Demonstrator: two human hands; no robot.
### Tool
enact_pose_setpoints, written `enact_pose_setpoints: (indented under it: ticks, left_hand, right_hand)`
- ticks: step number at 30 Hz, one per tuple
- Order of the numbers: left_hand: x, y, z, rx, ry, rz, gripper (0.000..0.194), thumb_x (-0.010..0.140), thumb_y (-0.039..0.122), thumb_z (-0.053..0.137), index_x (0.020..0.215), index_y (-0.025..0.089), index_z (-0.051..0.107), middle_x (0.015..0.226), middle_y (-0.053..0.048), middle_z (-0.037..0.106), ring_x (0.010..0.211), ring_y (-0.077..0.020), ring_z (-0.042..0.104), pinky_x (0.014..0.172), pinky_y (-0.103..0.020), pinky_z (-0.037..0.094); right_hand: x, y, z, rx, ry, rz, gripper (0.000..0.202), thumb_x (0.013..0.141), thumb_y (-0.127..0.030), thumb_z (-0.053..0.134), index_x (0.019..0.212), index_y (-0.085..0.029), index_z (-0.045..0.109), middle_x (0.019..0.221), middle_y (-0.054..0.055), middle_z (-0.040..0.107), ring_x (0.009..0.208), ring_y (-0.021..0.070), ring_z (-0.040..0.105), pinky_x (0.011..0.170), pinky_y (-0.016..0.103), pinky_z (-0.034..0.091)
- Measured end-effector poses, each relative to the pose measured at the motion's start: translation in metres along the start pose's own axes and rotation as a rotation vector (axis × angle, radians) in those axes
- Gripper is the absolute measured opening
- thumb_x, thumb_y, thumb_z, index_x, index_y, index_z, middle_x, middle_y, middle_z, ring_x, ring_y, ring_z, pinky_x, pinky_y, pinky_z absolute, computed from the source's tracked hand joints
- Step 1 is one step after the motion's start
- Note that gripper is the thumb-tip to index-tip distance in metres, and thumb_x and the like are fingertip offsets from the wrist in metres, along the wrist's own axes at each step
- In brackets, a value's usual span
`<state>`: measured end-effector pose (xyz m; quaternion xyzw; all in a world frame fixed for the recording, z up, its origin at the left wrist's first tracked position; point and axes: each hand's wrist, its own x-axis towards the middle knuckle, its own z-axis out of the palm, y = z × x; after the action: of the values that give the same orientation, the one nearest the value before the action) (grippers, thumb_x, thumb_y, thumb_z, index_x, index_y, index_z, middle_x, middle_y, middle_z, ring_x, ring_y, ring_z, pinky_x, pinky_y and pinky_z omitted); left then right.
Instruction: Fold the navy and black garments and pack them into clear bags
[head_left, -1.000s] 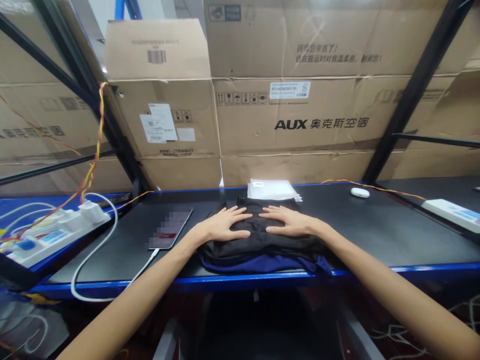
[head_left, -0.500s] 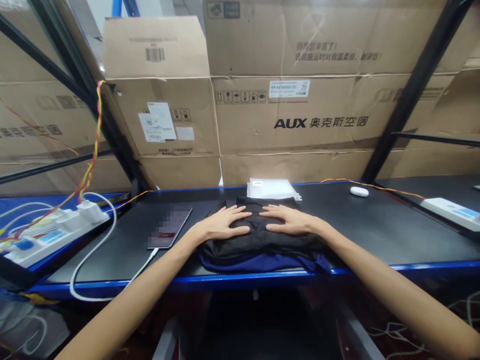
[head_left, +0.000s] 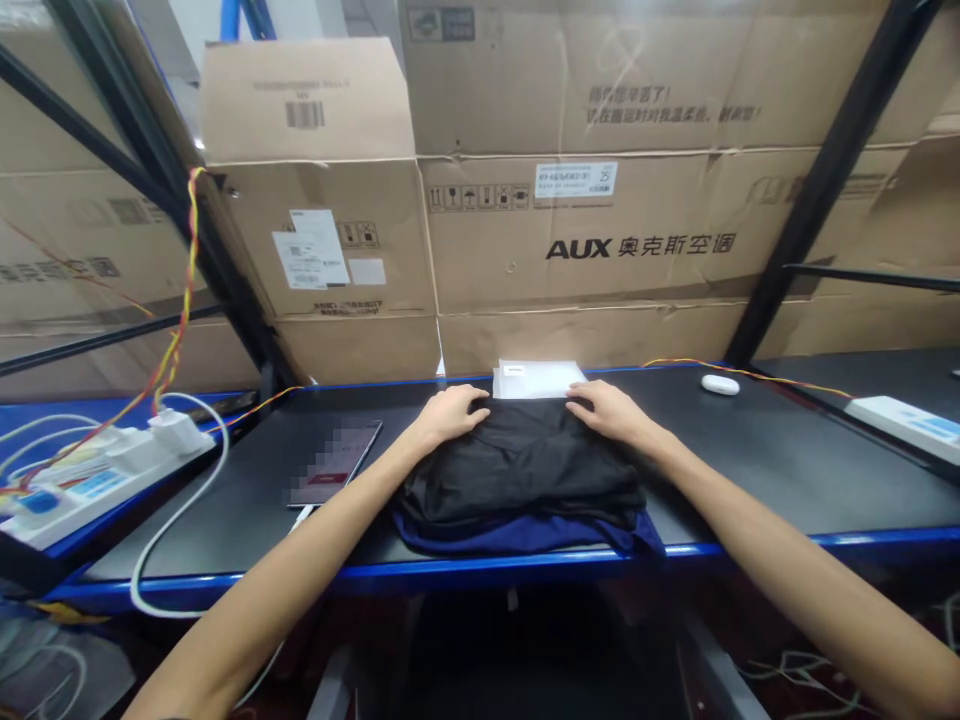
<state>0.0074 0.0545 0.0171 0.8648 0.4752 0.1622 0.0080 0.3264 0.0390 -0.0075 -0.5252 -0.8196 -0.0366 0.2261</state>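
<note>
A black garment [head_left: 525,455], folded and slightly creased, lies at the front of the table on top of a dark blue cloth [head_left: 517,532]. The blue shows along the near edge. My left hand [head_left: 454,412] pinches the black garment at its far left corner, thumb and fingers curled together. At the far right corner my right hand [head_left: 606,408] grips the same far edge in a like way. Just beyond that edge lies a stack of clear plastic bags [head_left: 538,377], partly covered by the garment.
Left of the cloth lies a phone [head_left: 337,465] on a white charging cable [head_left: 142,560]. A crowded power strip [head_left: 105,480] sits at the left; another white strip [head_left: 904,425] is at the right. A small white case [head_left: 720,385] rests near the back. Cardboard [head_left: 585,280] walls the rear.
Both hands, flat on the black garment before, have moved away from me to its far corners and closed on the edge. The garment's far part now lies smoother.
</note>
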Motion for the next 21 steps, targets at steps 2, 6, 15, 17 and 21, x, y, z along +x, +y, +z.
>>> enact_pose_setpoints:
  ticks: [2, 6, 15, 17, 21]
  left_hand:
    - [0.002, -0.002, 0.002, -0.003, 0.043, -0.026, 0.033, 0.089, 0.036, 0.058, 0.117, 0.024, 0.07, 0.124, -0.005, 0.068, 0.106, -0.0262, 0.066, 0.093, -0.037, 0.052]
    - [-0.002, -0.003, 0.003, -0.041, 0.113, -0.026, 0.02, 0.085, 0.029, 0.06, 0.099, 0.025, 0.074, 0.111, -0.002, 0.071, 0.088, -0.0207, 0.068, 0.081, -0.032, 0.053]
    - [-0.005, -0.001, -0.006, -0.236, 0.209, 0.131, 0.024, 0.081, 0.018, 0.055, 0.1, 0.02, 0.069, 0.099, -0.003, 0.072, 0.086, -0.0184, 0.066, 0.08, -0.029, 0.052]
    - [-0.013, 0.002, -0.013, -0.243, 0.194, 0.2, 0.026, 0.081, 0.016, 0.054, 0.101, 0.02, 0.07, 0.102, -0.003, 0.071, 0.091, -0.0184, 0.066, 0.083, -0.029, 0.052]
    - [-0.036, 0.009, -0.024, -0.209, 0.078, 0.336, 0.023, 0.083, 0.016, 0.054, 0.094, 0.022, 0.073, 0.106, -0.003, 0.072, 0.1, -0.0185, 0.066, 0.093, -0.029, 0.05]
  right_hand:
    - [-0.001, 0.001, -0.002, -0.007, -0.029, 0.032, 0.031, 0.089, -0.033, 0.055, 0.112, -0.024, 0.074, 0.127, 0.008, 0.068, 0.117, 0.0304, 0.062, 0.101, 0.045, 0.049]
    - [-0.001, -0.002, -0.004, 0.03, -0.022, 0.061, 0.028, 0.085, -0.029, 0.057, 0.105, -0.024, 0.076, 0.127, 0.008, 0.069, 0.116, 0.0301, 0.063, 0.099, 0.044, 0.049]
    - [-0.015, -0.012, -0.018, 0.21, 0.145, 0.009, 0.024, 0.079, -0.023, 0.056, 0.096, -0.023, 0.073, 0.109, 0.008, 0.074, 0.1, 0.0268, 0.069, 0.093, 0.041, 0.052]
    - [-0.024, -0.015, -0.023, 0.241, 0.112, -0.035, 0.026, 0.079, -0.024, 0.055, 0.098, -0.025, 0.072, 0.109, 0.006, 0.074, 0.1, 0.0272, 0.069, 0.093, 0.041, 0.051]
    - [-0.046, -0.018, -0.026, 0.25, -0.02, -0.119, 0.03, 0.082, -0.026, 0.052, 0.104, -0.026, 0.073, 0.106, 0.005, 0.076, 0.099, 0.0271, 0.07, 0.093, 0.042, 0.052]
